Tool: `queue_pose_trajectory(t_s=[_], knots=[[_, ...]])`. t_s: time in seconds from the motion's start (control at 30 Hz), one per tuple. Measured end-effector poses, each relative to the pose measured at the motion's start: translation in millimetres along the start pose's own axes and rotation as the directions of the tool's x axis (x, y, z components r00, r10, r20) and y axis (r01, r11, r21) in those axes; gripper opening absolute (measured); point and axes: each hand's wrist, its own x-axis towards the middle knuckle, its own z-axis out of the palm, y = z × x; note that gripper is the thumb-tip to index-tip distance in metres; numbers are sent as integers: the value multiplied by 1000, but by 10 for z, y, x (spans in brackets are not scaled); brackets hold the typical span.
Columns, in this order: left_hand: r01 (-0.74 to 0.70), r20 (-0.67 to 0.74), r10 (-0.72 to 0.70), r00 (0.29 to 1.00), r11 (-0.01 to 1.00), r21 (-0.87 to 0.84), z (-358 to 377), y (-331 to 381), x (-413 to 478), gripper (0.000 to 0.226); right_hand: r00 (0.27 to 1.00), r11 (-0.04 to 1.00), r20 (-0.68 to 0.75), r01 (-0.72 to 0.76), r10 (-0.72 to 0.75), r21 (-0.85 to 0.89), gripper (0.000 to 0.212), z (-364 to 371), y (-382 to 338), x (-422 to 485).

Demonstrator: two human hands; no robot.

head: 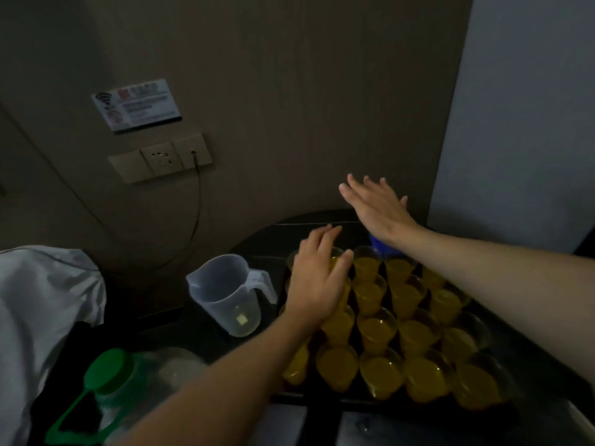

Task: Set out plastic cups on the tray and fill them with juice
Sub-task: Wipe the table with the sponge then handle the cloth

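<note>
Head view. Cups (pixel 376 329) stand packed in rows on the tray (pixel 322 399), centre to lower right of frame, all that I can see holding yellow juice (pixel 418 375) near the brim.

Left hand (pixel 317 284): fingers loosely spread over the cups at the tray's far left corner, gripping nothing. I cannot tell whether it touches them.

Right hand (pixel 376 207): flat, fingers straight, raised above the tray's far edge, empty.

Jug (pixel 228 294) is just left of the tray on the counter, nearly drained.

Handling, judged: cups are thin, soft-walled and light, and a squeeze would push juice over the rim. Pinch gently at mid-wall, lift straight up. The loaded tray should be heavy and prone to slosh, so grip it by opposite rims and keep it level.
</note>
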Motion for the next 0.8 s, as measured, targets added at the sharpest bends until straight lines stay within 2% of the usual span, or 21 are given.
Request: queue_pose_trajectory(t_s=[0.07,0.1,0.2,0.27,0.33,0.43,0.53,0.67,0.73,0.8], knots=[[-21,143,14,990,999,46,35,-35,388,55,999,994,11,-42,43,-99,66,-137,260,205],[-15,227,-2,974,997,71,81,-63,582,55,997,975,14,-72,76,-209,59,-186,403,323],[31,437,-92,895,989,146,308,-180,1118,54,959,876,129,-169,251,-452,52,-211,862,688],[81,486,-133,864,989,127,502,-263,1420,52,915,858,237,-183,328,-479,54,-152,1157,923],[61,550,-141,823,985,162,710,-336,1674,49,875,889,355,-162,330,-429,52,-101,1417,1113],[-46,676,-167,717,958,285,991,-487,2018,45,827,921,470,-133,307,-367,51,41,1756,1294],[-159,742,-225,631,899,408,1218,-703,2330,60,768,914,572,-44,289,-404,58,218,1964,1455],[-548,843,-205,498,679,489,1434,-910,2580,71,681,891,675,73,284,-449,69,467,2086,1595],[-653,872,-187,453,596,467,1479,-951,2650,75,652,860,703,151,284,-487,71,576,2127,1638],[-703,895,-210,394,558,440,1519,-1006,2687,74,641,853,723,201,257,-482,75,671,2144,1670]])
